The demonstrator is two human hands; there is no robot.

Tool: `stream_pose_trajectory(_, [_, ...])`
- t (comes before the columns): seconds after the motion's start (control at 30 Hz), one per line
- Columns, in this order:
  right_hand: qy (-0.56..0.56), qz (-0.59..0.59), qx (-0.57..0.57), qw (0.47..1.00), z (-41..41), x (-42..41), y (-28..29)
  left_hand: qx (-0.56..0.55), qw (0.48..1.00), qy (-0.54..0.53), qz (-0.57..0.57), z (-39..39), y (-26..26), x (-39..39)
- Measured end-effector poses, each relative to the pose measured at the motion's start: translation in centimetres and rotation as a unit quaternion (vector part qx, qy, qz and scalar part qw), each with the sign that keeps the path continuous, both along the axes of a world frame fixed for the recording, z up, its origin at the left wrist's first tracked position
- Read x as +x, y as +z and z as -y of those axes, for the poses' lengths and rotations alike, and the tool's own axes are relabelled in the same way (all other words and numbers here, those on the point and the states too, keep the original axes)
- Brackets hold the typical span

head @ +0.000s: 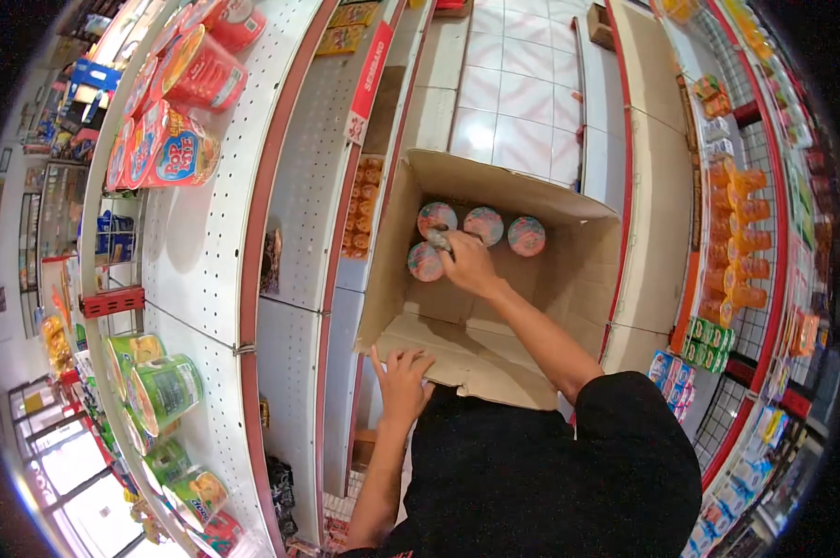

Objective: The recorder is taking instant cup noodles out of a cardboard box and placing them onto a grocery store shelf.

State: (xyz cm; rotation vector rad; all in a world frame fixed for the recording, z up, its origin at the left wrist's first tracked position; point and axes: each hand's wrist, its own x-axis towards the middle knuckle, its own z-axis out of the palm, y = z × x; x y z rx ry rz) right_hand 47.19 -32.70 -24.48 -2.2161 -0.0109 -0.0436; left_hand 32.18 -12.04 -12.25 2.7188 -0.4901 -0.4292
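Note:
An open cardboard box (503, 167) stands before me with several round containers inside, their patterned tops pink and teal. My right hand (467, 264) reaches into it, fingers bent over a small greyish item between the left-hand containers; whether it grips that item or a container I cannot tell. One container (483, 226) is just above the hand, another (526, 236) sits apart to the right, and a third (426, 261) lies just left of the fingers. My left hand (402, 380) rests with spread fingers on the box's near flap (461, 356).
White perforated shelves (210, 279) on the left hold red noodle cups (183, 150) and green cups (167, 390). Shelves on the right carry orange cups (747, 237) and green boxes (709, 345). Beyond the box is a tiled floor (510, 84).

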Motion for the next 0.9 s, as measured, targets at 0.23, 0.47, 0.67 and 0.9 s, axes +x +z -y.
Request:
stream_pose_trajectory(0.23, [0.305, -0.270, -0.100, 0.908, -5.0, -1.2, -12.5, 0.000, 0.999, 0.041, -0.017, 0.9, 0.5, 0.3])
stream_pose_trajectory(0.47, [0.411, -0.207, -0.361, 0.811, -7.7, -3.3, -16.7, 0.001, 0.996, 0.086, -0.034, 0.0, 0.0, 0.0])
stream_pose_trajectory(0.67, [0.331, -0.251, -0.015, 0.909, -3.9, 1.4, -21.2, -0.028, 0.998, 0.045, -0.032, 2.5, -0.7, 2.2])
stream_pose_trajectory(0.9, [0.330, -0.081, -0.153, 0.928, -6.2, -0.2, -19.8, -0.017, 0.997, 0.063, -0.027, 1.0, -0.9, 1.2])
